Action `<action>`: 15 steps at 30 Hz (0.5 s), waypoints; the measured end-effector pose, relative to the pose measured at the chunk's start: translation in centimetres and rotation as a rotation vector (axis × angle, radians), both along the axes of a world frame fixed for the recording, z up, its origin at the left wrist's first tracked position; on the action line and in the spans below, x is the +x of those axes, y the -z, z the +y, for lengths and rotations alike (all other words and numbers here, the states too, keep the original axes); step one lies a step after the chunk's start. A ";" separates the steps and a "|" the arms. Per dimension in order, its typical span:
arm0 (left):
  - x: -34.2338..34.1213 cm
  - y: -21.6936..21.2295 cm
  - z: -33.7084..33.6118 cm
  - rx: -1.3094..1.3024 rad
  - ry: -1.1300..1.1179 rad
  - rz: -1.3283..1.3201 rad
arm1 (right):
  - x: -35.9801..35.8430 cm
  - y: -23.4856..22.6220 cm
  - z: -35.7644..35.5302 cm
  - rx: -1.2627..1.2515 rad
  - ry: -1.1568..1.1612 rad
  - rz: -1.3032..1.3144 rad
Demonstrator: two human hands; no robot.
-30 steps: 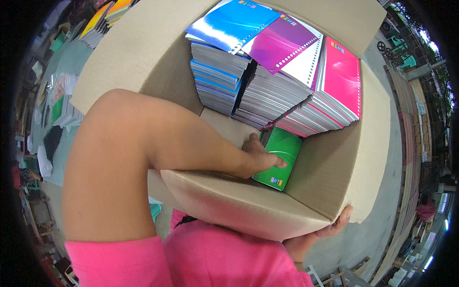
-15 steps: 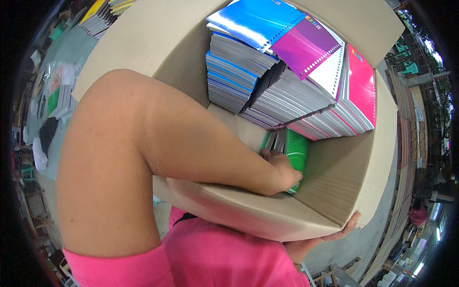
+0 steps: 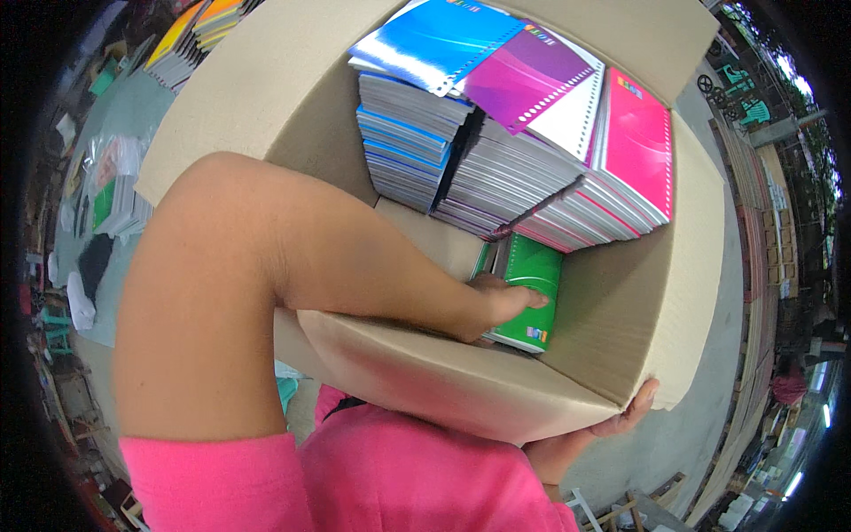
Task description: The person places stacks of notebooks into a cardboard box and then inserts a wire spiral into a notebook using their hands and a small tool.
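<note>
Down inside an open cardboard box (image 3: 612, 310), my left hand (image 3: 498, 306) is closed on green notebooks (image 3: 536, 264) near its bottom. One digit stretches over the top cover, while the others are mostly hidden. At the near right corner, my right hand (image 3: 628, 415) grips the outside of the box, its fingertips showing at the edge. Packed along the far side are stacks of blue notebooks (image 3: 452, 40), purple notebooks (image 3: 532, 75) and pink notebooks (image 3: 638, 146) with punched holes along their edges. The top blue and purple covers overlap.
Yellow and orange notebooks (image 3: 182, 44) lie in piles beyond the box's left flap (image 3: 239, 80). Farther left, a plastic-wrapped bundle (image 3: 124, 195) rests on a grey-green surface. Long wooden planks (image 3: 753, 266) run along the right, and green chairs (image 3: 753, 111) stand behind them.
The green notebooks now lie flatter, with more of the top cover showing. My left hand has shifted slightly left and its digit has stretched over the cover. My right hand still grips the box.
</note>
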State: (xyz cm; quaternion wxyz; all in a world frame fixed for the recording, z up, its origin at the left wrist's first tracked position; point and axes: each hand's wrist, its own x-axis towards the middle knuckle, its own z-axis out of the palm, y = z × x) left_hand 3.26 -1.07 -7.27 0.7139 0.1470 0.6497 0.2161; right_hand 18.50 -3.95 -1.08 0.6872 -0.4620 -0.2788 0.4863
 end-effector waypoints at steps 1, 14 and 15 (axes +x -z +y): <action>-0.1 0.3 0.1 0.015 0.021 -0.003 | 0.4 0.2 -0.1 0.025 -0.070 0.012; -8.7 -11.7 3.1 -0.067 0.470 -0.647 | 3.6 4.8 1.6 0.175 -0.295 -0.068; -8.9 -13.4 2.7 0.014 0.444 -0.568 | 3.8 5.4 1.9 0.171 -0.275 -0.062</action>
